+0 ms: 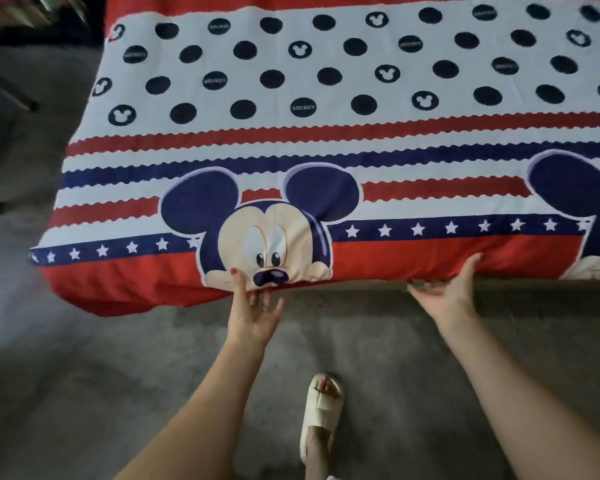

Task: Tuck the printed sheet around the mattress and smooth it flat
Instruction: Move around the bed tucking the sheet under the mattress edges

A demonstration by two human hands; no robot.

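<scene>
Nearest me, one foot in a pale slide sandal (pixel 321 412) stands on the grey concrete floor (pixel 84 393), below and between my two forearms.

Beyond it, my left hand (pixel 253 308) meets the near edge of the printed sheet (pixel 291 140): the thumb lies up on the printed mouse face (pixel 274 244), the fingers (pixel 262 299) are loosely spread just under the hem. It looks like a light pinch of the edge, though I cannot tell whether the lower fingers actually bear on the cloth. To its right, well apart, my right hand (pixel 447 289) is flat and spread, fingers straight, pressing the red border inward where it wraps the mattress; a few small gathers sit under its palm.

Left of my left hand's grip, the red border hangs lower and looser, bulging toward the near left corner; right of my right hand's contact, the edge runs straight and appears already tucked. Past both hands, the striped and dotted top lies flat and largely wrinkle-free. The mattress itself is wholly covered.

Risks, as I judge them: pushing under with so light a hold may let the hem slip out; tucking unevenly may drag the top surface and skew the stripes; the gathers at the right palm may be trapped as a crease; the loose left corner may stay untucked.
</scene>
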